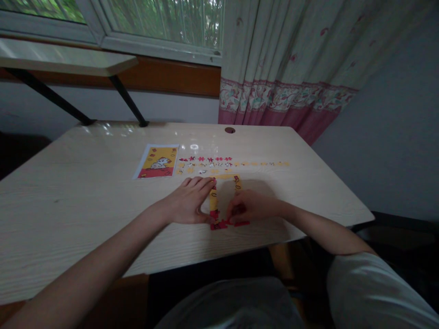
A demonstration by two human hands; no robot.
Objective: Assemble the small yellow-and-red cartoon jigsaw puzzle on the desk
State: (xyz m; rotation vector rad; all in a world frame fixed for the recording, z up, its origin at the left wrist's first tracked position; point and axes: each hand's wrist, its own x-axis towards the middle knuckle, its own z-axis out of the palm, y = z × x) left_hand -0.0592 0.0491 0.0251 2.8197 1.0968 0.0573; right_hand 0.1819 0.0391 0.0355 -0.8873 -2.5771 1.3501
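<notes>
A puzzle border [213, 201] of joined yellow and red pieces lies on the table, with bare wood inside it. My left hand [190, 201] rests along its left side, thumb at the bottom left corner and fingers spread toward the top left one. At the bottom edge, the curled fingers of my right hand [248, 205] pinch a red puzzle piece [231, 221], mostly hidden by the fingers. That hand also covers the lower part of the border's right side. Loose puzzle pieces [219, 159], red, yellow and white, lie in rows beyond the border.
A printed reference picture [158, 161] of a white cartoon animal on yellow and red lies left of the loose pieces. The wooden table [85, 192] has a round cable hole [230, 130] at its back edge. A raised shelf [68, 57] on black legs stands back left, near a curtain [274, 59].
</notes>
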